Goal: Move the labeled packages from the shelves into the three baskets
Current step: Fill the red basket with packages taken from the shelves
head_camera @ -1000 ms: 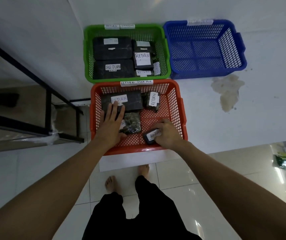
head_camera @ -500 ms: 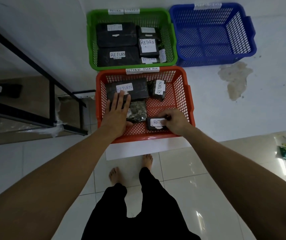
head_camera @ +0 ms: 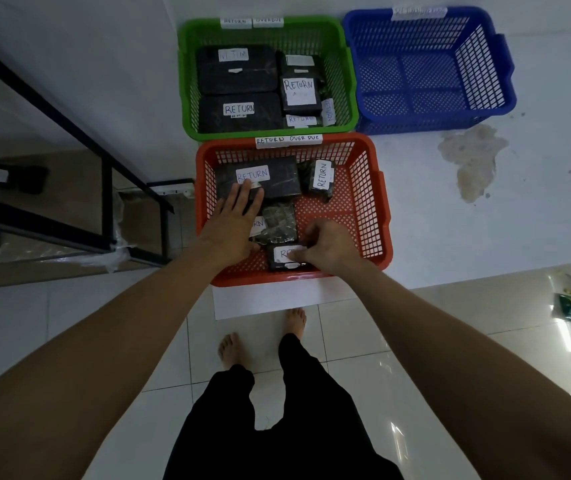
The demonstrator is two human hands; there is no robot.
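A small black package (head_camera: 282,257) with a white label lies at the near edge of the orange basket (head_camera: 379,216), and the right hand (head_camera: 329,245) has its fingers curled onto the package's right end, covering part of the label; the package sticks out to the left of that grip. Just behind it lies a greenish wrapped package (head_camera: 279,223). The left hand (head_camera: 232,226) lies flat with straight fingers, its fingertips on the near edge of a large black package (head_camera: 260,174) marked RETURN at the basket's far left. A smaller package (head_camera: 320,176) stands at the far right. Beyond, on the white table (head_camera: 485,220), the green basket (head_camera: 187,81) holds several black RETURN packages, and the blue basket (head_camera: 505,74) sits to its right. A dark metal shelf (head_camera: 104,174) stands at the left.
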